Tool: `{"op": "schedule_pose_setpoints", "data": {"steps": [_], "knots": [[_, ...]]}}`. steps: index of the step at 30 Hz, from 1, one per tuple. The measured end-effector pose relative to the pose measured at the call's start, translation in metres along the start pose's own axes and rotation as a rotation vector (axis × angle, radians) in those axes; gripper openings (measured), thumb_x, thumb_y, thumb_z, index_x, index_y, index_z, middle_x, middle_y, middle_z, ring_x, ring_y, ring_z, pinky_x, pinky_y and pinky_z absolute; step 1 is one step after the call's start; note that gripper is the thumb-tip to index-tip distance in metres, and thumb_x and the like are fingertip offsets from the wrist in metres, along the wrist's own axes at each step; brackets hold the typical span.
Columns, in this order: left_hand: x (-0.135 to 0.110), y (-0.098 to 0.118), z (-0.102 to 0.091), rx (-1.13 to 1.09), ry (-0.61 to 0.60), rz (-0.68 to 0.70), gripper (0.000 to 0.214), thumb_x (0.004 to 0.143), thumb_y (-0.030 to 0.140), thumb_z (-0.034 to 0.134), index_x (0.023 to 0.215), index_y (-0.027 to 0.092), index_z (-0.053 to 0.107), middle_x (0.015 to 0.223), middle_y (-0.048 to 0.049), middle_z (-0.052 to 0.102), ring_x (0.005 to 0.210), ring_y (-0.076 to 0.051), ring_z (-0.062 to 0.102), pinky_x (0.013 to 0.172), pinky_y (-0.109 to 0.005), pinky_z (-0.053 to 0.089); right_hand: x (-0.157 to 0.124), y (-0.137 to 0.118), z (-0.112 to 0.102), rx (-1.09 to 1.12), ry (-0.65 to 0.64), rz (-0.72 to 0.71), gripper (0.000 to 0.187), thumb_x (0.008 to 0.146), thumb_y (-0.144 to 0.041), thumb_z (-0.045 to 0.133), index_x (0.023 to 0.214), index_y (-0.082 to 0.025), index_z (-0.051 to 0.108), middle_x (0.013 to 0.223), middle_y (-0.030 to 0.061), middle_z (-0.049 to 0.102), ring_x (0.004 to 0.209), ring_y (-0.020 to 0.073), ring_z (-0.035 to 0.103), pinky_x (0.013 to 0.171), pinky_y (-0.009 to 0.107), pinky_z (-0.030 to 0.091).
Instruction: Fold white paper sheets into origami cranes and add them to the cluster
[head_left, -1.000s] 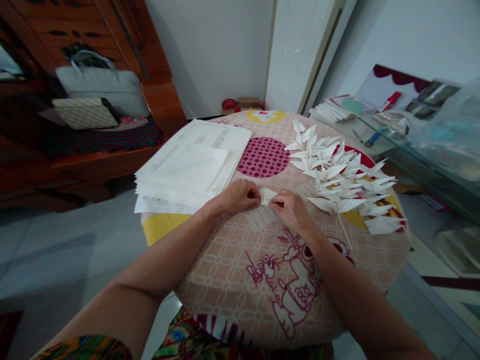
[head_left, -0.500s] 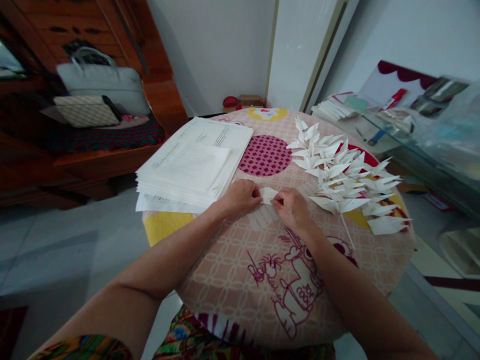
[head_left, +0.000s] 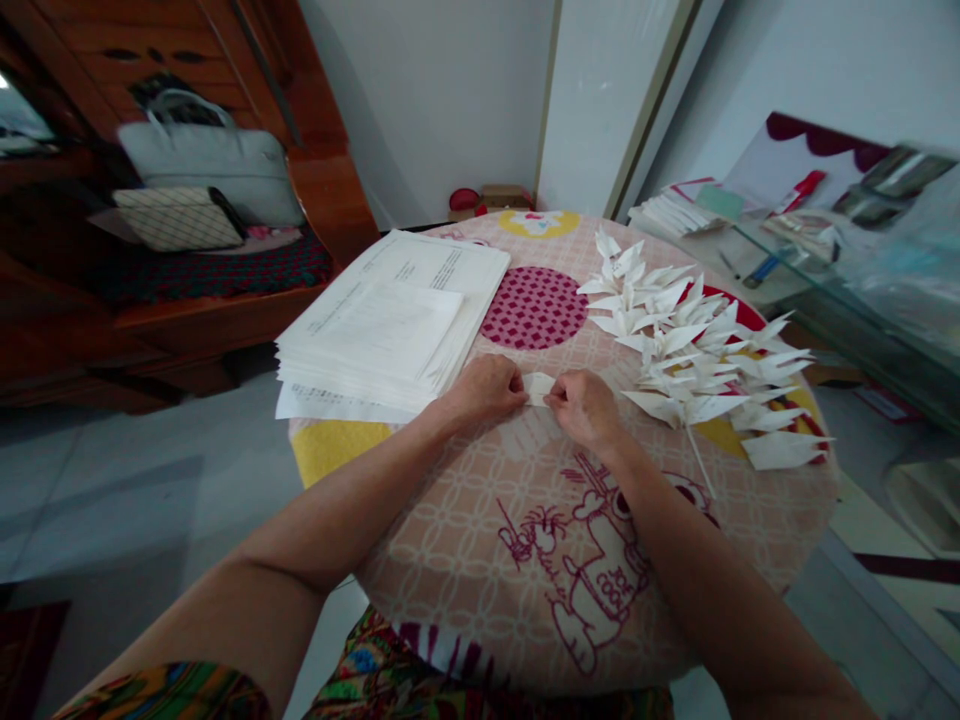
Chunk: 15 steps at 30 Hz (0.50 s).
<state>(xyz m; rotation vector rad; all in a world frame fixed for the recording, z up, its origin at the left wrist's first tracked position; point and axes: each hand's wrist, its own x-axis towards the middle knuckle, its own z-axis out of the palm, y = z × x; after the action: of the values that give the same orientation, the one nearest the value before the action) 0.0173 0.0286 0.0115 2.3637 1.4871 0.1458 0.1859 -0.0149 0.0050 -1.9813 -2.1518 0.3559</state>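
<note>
A small folded piece of white paper [head_left: 538, 388] is stretched between my two hands, low over the cloth-covered round table [head_left: 457, 540]. My left hand [head_left: 491, 387] pinches its left end, and my right hand [head_left: 585, 405] grips the right end with thumb and fingers closed. The fingertips partly hide the paper, so its full shape cannot be made out. Just left of my hands lies a thick stack of printed white sheets [head_left: 360, 330], with smaller pieces on top. Several folded paper cranes [head_left: 667, 340] sit bunched together to the right of my hands.
A glass-topped stand [head_left: 810, 290] with papers, a red marker [head_left: 801, 190] and a plastic bag [head_left: 907, 240] adjoins the table on the right. To the left is a wooden bench [head_left: 217, 310] bearing a grey handbag [head_left: 217, 170] and a checked pouch [head_left: 176, 218].
Both hands still hold the folded paper in almost the same spot. My right fingers have shifted slightly along its end. The whole view has moved a little.
</note>
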Motion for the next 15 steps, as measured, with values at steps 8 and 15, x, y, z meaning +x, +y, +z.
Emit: {"op": "schedule_pose_setpoints", "data": {"steps": [8,15], "knots": [[0.0001,0.0009,-0.0013,-0.009,-0.002,-0.006,0.021,0.075,0.028,0.061,0.08,0.016,0.078,0.071,-0.0059,0.072,0.07,-0.018,0.063,0.071,-0.028,0.046,0.0024,-0.0024,-0.0045,-0.011,-0.044,0.017,0.016,0.087,-0.022,0.063,0.088,-0.015,0.078,0.092,0.013,0.077,0.086,0.0216,0.068,0.074,0.028,0.045],[-0.0009,-0.0033,0.0047,-0.037,0.049,0.04,0.023,0.081,0.034,0.059,0.084,0.017,0.074,0.079,-0.0055,0.072,0.073,-0.018,0.063,0.07,-0.028,0.044,0.0027,-0.0019,-0.0056,0.003,-0.04,0.017,0.018,0.086,-0.024,0.063,0.091,-0.016,0.078,0.092,0.0125,0.077,0.087,0.0223,0.07,0.074,0.028,0.047]]}}
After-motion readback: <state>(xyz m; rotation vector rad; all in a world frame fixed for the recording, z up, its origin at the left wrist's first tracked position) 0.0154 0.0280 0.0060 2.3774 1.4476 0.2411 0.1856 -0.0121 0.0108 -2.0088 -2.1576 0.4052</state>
